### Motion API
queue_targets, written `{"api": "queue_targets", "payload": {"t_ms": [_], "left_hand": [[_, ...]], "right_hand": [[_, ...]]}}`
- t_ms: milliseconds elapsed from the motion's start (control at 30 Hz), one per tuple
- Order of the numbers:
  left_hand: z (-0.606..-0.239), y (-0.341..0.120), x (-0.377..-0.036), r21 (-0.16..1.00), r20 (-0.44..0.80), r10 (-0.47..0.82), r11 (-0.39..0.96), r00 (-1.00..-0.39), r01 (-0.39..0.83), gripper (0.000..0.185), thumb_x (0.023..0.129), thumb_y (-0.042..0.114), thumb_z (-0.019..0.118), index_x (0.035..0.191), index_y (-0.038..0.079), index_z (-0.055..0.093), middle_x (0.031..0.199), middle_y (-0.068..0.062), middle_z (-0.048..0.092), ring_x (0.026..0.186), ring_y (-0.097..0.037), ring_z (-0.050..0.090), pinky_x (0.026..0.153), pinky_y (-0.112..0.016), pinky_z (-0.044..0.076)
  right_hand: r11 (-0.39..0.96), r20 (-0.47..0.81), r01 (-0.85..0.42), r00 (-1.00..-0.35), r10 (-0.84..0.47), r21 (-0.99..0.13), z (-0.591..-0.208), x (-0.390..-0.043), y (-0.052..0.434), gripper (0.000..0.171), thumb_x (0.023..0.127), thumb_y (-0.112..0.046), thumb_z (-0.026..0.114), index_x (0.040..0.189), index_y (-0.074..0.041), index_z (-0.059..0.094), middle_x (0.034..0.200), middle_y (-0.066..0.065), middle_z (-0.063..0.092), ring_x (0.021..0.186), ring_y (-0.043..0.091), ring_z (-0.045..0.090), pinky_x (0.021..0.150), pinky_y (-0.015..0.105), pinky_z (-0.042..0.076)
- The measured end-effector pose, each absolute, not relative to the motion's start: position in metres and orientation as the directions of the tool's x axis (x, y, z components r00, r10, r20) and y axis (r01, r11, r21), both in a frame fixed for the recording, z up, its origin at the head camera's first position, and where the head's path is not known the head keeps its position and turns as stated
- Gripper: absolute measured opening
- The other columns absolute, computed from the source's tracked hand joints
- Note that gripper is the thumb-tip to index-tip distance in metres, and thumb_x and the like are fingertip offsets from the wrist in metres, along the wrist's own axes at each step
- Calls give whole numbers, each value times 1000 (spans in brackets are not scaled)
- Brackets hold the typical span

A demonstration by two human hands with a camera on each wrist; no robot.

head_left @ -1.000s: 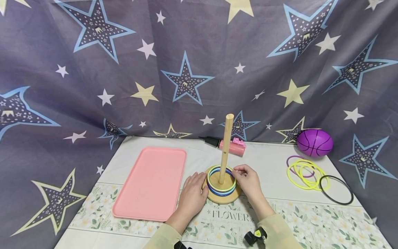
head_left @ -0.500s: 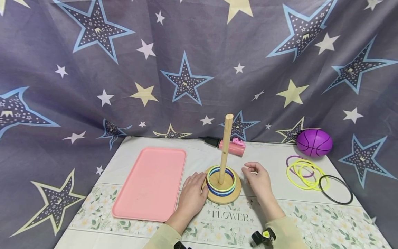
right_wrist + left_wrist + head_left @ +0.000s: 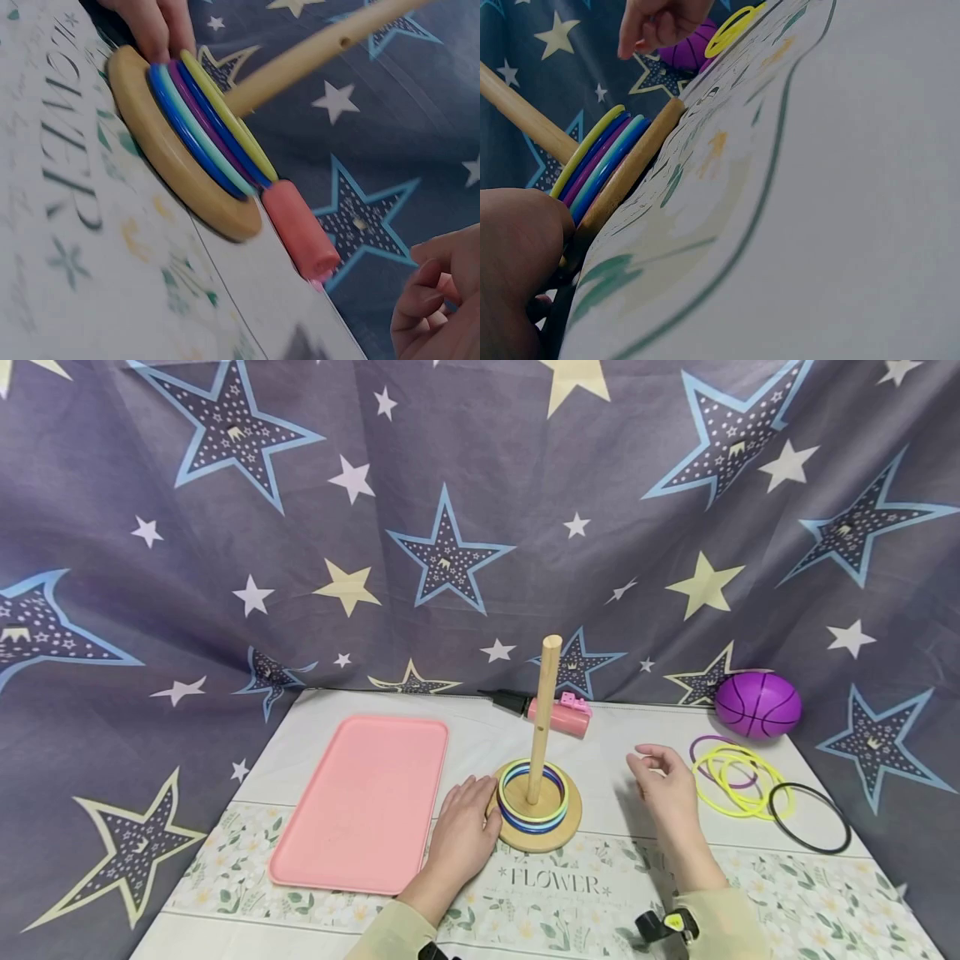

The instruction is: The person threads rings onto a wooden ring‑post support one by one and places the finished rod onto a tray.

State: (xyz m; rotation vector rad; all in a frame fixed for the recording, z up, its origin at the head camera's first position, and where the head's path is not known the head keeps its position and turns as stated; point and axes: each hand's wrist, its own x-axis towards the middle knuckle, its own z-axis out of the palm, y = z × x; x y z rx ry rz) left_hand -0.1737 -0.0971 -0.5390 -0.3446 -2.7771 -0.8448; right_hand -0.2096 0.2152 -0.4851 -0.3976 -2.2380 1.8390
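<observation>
The left hand (image 3: 467, 827) rests against the left edge of the round wooden base (image 3: 551, 837), its fingers loosely laid along the rim rather than curled round it. From that base a wooden peg (image 3: 545, 718) stands upright, and a stack of rings (image 3: 534, 807) in yellow-green, blue, purple and light blue lies threaded over it, flat on the base.

The right hand (image 3: 667, 789) hovers above the worktop (image 3: 480, 752) to the right of the base, apart from it, fingers (image 3: 647, 752) loosely curled and holding nothing. Just right of that hand lies a loose pile of yellow rings (image 3: 738, 772) overlapping one purple ring (image 3: 705, 743), with a black ring (image 3: 810, 817) at the pile's right edge. Nothing lies between the hand and the pile.

A purple ball (image 3: 757, 703) sits at the far right edge, against the star-printed cloth (image 3: 300, 527) that hangs behind. Beyond the peg a pink cylinder (image 3: 558, 717) with a black nozzle lies on its side. A pink tray (image 3: 367, 802) lies flat on the left, just beside the left hand.
</observation>
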Motion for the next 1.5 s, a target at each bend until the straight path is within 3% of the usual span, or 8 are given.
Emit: {"api": "queue_targets", "payload": {"t_ms": [333, 700, 900, 1133, 1500], "left_hand": [[-539, -97, -174, 515, 282, 160, 807, -946, 289, 51, 108, 17, 66, 154, -3, 60, 158, -22, 59, 155, -43, 46, 132, -59, 28], [-541, -97, -174, 501, 289, 159, 815, -944, 291, 51, 107, 17, 67, 154, -2, 61, 158, -21, 60, 155, -43, 47, 132, -60, 29], [-541, -96, -174, 507, 281, 158, 813, -947, 286, 52, 107, 19, 67, 154, -1, 61, 158, -20, 60, 155, -43, 46, 132, -60, 28], [-541, -97, -175, 508, 262, 154, 817, -953, 272, 52, 108, 21, 66, 156, 1, 59, 160, -18, 59, 157, -41, 44, 133, -58, 26], [-540, -96, -174, 515, 254, 153, 814, -955, 268, 52, 109, 21, 65, 156, 0, 59, 161, -18, 58, 157, -40, 44, 134, -57, 25]], "right_hand": [[134, 3, 69, -877, 481, -989, -484, -209, 252, 32, 105, -17, 76, 132, -1, 67, 85, -11, 61, 62, 3, 58, 54, 16, 51], [46, -25, 65, -804, 594, -997, -488, -209, 294, 23, 103, -16, 79, 121, -5, 71, 84, -11, 62, 59, 1, 58, 50, 14, 49], [164, 7, 129, -766, 643, -978, -495, -206, 311, 17, 104, -22, 77, 118, -14, 73, 90, -12, 59, 65, 1, 56, 53, 13, 48], [232, 45, 157, -732, 680, -960, -504, -203, 329, 26, 105, -26, 75, 123, -8, 73, 87, -16, 59, 62, -2, 55, 53, 12, 46], [39, -109, 192, -701, 705, -981, -510, -201, 345, 33, 105, -23, 76, 136, -11, 74, 105, -9, 58, 70, 0, 57, 56, 11, 51]]}}
